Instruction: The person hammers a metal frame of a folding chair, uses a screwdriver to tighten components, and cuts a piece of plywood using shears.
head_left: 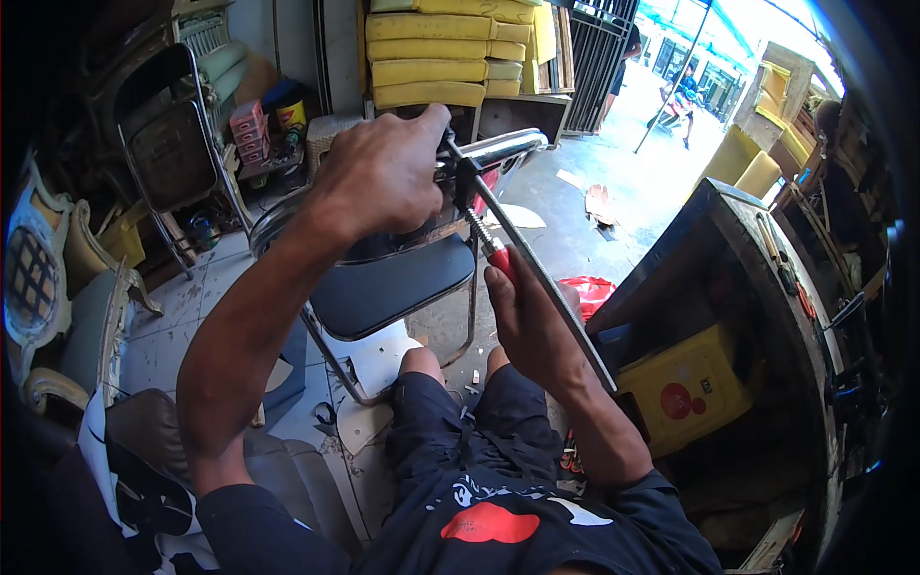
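Note:
A bar clamp [541, 257] with a long metal bar, a threaded screw and a red handle slants across the top of a folding chair [388, 290]. The chair has a dark padded seat and a shiny metal frame. My left hand [388, 174] is closed around the clamp's far end beside the chair's top rail; its fingertips are mostly hidden. Lower down, my right hand [537, 321] wraps the red handle [502, 264], thumb alongside it and the bar passing over the palm side. The clamp's jaws are partly hidden at the rail.
Yellow cushions [426, 72] are stacked at the back. Another folding chair [168, 144] stands at left. A dark wooden cabinet [709, 220] on the right has pliers-like tools on top and a yellow stool [680, 383] inside. Scraps litter the floor; people are outside.

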A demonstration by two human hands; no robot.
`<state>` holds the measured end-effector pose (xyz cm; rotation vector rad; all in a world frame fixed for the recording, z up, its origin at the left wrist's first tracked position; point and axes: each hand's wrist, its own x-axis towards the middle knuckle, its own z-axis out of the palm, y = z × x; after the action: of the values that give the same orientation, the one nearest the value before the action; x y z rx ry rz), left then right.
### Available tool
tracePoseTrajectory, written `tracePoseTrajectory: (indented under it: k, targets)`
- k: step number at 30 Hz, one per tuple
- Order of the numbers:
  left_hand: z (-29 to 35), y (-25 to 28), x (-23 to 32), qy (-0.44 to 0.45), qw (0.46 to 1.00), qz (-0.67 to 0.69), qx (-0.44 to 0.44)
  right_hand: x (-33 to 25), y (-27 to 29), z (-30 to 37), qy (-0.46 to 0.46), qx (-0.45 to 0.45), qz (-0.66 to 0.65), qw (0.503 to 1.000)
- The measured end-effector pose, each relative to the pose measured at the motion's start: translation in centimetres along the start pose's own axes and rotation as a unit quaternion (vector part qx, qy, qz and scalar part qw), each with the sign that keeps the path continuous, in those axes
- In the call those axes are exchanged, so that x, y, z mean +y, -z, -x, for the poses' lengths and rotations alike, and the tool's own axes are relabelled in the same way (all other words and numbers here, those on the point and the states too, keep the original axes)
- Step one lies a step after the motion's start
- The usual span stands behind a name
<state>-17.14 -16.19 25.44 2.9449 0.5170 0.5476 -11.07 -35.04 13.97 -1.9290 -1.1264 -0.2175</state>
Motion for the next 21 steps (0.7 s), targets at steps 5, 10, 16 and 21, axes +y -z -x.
tracePoseTrajectory:
  k: [5, 10, 16, 21]
  targets:
    - [-0.4, 0.3, 0.2, -0.008, 1.000, 0.007, -0.010, 1.0, -0.6, 0.0, 0.013, 0.031, -0.007, 0.999]
    - [-0.6, -0.1, 0.0, -0.012, 1.000, -0.007, -0.014, 0.7, 0.4, -0.3, -0.011, 0.010, -0.055, 0.998]
    - [-1.5, -0.1, -2.2, -0.056, 0.997, 0.035, -0.046, 0.8, 0.6, -0.2, 0.027, 0.018, -0.027, 0.999]
    - [-3.0, 1.6, -2.8, -0.006, 0.955, 0.134, -0.263, 1.0, 1.2, -0.1, -0.014, -0.022, -0.049, 0.998]
